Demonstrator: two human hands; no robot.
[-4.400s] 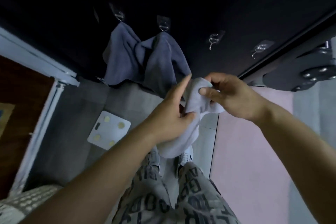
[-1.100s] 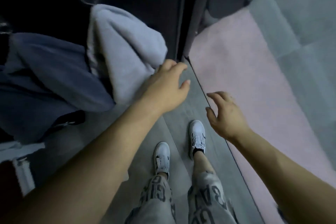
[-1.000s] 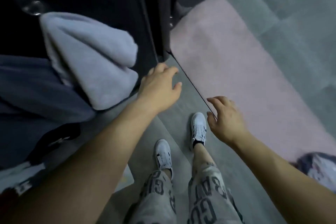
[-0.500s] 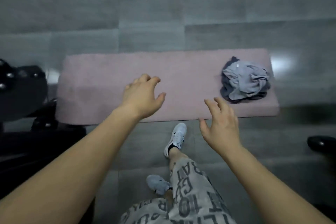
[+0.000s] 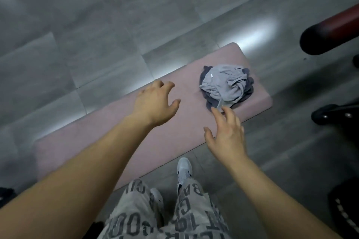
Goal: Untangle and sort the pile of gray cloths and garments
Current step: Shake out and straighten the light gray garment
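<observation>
Our left grip (image 5: 155,103) and right grip (image 5: 226,137) hung spread, empty; the right had come nearer the cloth pile (image 5: 226,85) on the bench (image 5: 116,132).

An indoor room, likely a home or a small gym; which one cannot be told. The floor (image 5: 97,25) is large glossy gray tiles catching lamp glare. A thick pink mat (image 5: 97,141) lies on it, bearing a pile of gray cloths (image 5: 226,84). At the right edge are a red-and-black padded bar (image 5: 330,31) and a black bolted base (image 5: 334,115).
</observation>
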